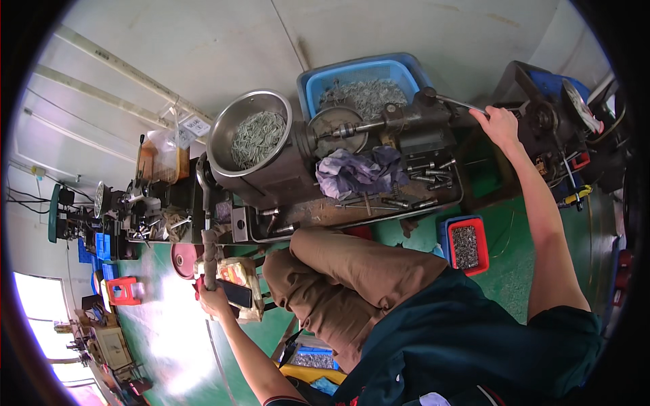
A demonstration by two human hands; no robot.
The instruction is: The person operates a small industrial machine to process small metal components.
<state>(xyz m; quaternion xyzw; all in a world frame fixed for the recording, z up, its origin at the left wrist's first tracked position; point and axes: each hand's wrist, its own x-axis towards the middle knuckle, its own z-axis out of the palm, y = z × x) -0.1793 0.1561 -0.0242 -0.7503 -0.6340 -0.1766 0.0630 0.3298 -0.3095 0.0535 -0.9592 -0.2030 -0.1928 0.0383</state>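
Observation:
My right hand (501,127) is closed round the end of a metal lever (460,102) on the tailstock (428,108) of a small bench lathe (267,179). Low on the left, my left hand (214,301) closes on the lower end of a cloth-wrapped lever handle (210,254); its fingers are partly hidden. A bit of red shows beside those fingers. Right by this hand is a dark phone (237,294). Between the lathe's chuck and tailstock sits a spindle (349,128). Crumpled purple rags (359,169) lie in front of it.
A steel bowl of small metal pins (257,139) rests on the lathe. Behind stands a blue basket (311,88) of metal parts. Several tool bits (433,177) lie in the tray. A red bin (482,233) of small parts is on the green floor. Other machines flank the bench.

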